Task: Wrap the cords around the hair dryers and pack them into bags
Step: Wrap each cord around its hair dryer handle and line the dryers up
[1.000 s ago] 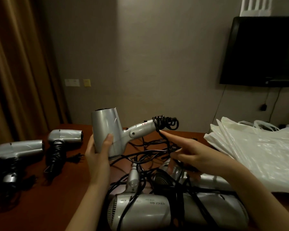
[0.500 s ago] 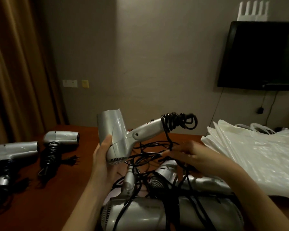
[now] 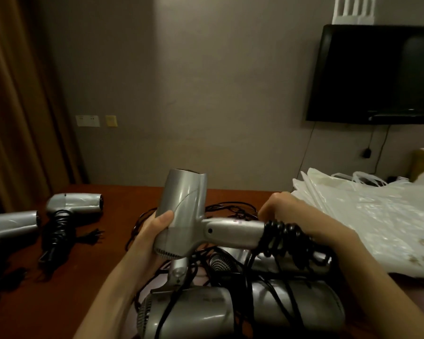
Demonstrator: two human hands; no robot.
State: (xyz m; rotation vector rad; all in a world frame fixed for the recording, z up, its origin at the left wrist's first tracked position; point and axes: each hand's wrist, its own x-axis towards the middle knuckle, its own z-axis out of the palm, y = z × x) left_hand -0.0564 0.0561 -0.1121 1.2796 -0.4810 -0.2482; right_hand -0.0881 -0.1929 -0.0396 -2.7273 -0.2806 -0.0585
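Observation:
My left hand (image 3: 149, 237) grips the barrel of a silver hair dryer (image 3: 181, 211) held above the table, its handle pointing right. A black coiled cord (image 3: 283, 239) is bunched at the end of that handle. My right hand (image 3: 301, 217) is curled behind the handle's end next to the coils; what its fingers hold is hidden. Below lie several more silver dryers (image 3: 230, 311) tangled in loose black cords (image 3: 228, 209). A stack of white plastic bags (image 3: 367, 221) lies at the right.
Two silver dryers with cords wound round their handles lie at the left, one farther back (image 3: 75, 206) and one at the frame edge (image 3: 10, 222). The brown table (image 3: 66, 285) reaches the wall. A dark TV (image 3: 375, 74) hangs at the upper right, curtains (image 3: 15, 106) at the left.
The dryer has come nearer and its handle has swung level to the right. My right hand went from pointing fingers below the coils to a curled pose behind the handle's end.

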